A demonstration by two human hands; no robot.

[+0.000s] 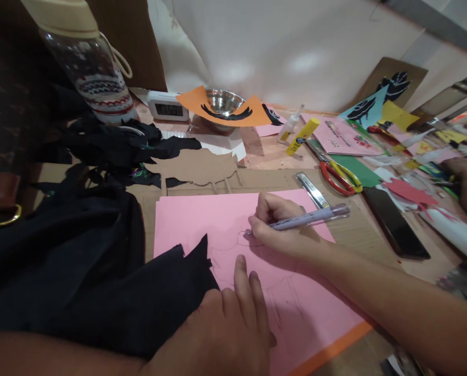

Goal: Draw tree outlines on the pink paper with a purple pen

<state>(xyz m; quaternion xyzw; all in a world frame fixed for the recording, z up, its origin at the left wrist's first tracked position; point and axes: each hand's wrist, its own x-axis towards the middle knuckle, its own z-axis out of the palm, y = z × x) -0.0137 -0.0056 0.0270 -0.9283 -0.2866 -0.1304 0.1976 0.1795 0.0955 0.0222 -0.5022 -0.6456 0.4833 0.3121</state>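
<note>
In our right hand [282,241], the thumb and fingers are pinched around the barrel of a purple pen [310,218], close to its writing end. The pen lies low and slanting: its tip points to the left, at the thin drawn lines [275,300], and its long axis runs from there to the right and a little upward, past the hand. So the place of drawing is just left of this grip, and the right hand is the nearer one to it.

Our left hand [233,326] is nearer to us, below the tip. It grips nothing that we can see; its fingers are stretched out upon the pink paper [190,214], and the index finger points up toward the small drawn shape.

The paper lies flat under both hands, and an orange sheet [347,342] shows at its lower right edge. At the left, a black cloth [100,292] reaches over the paper, close to the left hand. Beyond the far edge lies a cardboard cutout [194,164]; to the right of it are scissors [337,180] and a dark phone [396,224].
</note>
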